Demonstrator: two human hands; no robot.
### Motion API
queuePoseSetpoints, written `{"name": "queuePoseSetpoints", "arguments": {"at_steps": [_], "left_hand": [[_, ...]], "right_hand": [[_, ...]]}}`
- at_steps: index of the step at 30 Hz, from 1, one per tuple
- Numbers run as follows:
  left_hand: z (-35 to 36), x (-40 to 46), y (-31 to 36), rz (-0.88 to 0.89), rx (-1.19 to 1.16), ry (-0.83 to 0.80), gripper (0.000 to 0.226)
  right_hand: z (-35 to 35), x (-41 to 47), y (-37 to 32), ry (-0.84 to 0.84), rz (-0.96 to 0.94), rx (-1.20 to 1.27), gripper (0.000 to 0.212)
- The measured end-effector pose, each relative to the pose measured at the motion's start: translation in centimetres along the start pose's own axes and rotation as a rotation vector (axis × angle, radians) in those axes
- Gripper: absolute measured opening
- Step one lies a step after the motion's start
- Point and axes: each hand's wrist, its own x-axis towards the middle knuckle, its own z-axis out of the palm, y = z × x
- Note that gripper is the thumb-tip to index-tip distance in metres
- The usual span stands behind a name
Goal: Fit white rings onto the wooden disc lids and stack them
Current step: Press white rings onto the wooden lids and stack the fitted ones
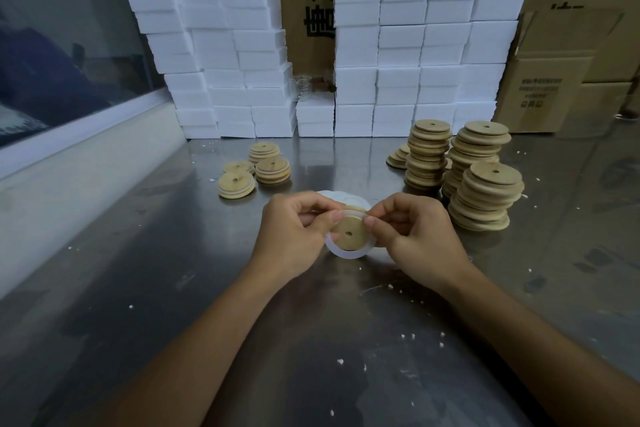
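Above the middle of the steel table (145, 288), I see the wooden disc lid (349, 231) held tilted toward the camera, its small centre hole facing me. A white ring (346, 253) hangs partly over the lid: its lower arc shows below and to the left of the wood, while the upper part lies against the rim under the fingertips. My left hand (294, 236) pinches the ring and the lid's upper-left edge between thumb and curled fingers; my right hand (415, 236) pinches the upper-right edge the same way, thumb tip pressed on the rim. Both hands are clamped on the work, fingers curled close together. Just behind the hands, loose white rings (341, 198) lie flat on the table, partly hidden. To the left rear stand four low stacks of ringed lids (254, 168), well apart from the hands. To the right rear stand tall, uneven stacks of bare wooden lids (485, 194), the nearest one near my right hand. Open table surface extends in front of the hands to the near edge, and to the left as far as the white sill (86, 135) under a window. White foam crumbs (341, 361) are scattered over it. Along the back edge, white foam blocks (415, 55) are stacked high, with cardboard boxes (554, 80) behind and to the right.
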Motion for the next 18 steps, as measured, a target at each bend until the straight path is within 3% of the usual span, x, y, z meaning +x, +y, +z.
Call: {"name": "queuePoseSetpoints", "arguments": {"at_steps": [11,18], "left_hand": [[-0.29,-0.05,0.32,-0.021,0.0,-0.006,0.029],[-0.86,-0.01,0.35,-0.021,-0.05,-0.064,0.015]], "right_hand": [[-0.35,0.35,0.4,-0.018,0.037,0.078,0.007],[-0.84,0.51,0.29,-0.079,0.059,0.131,0.012]]}}
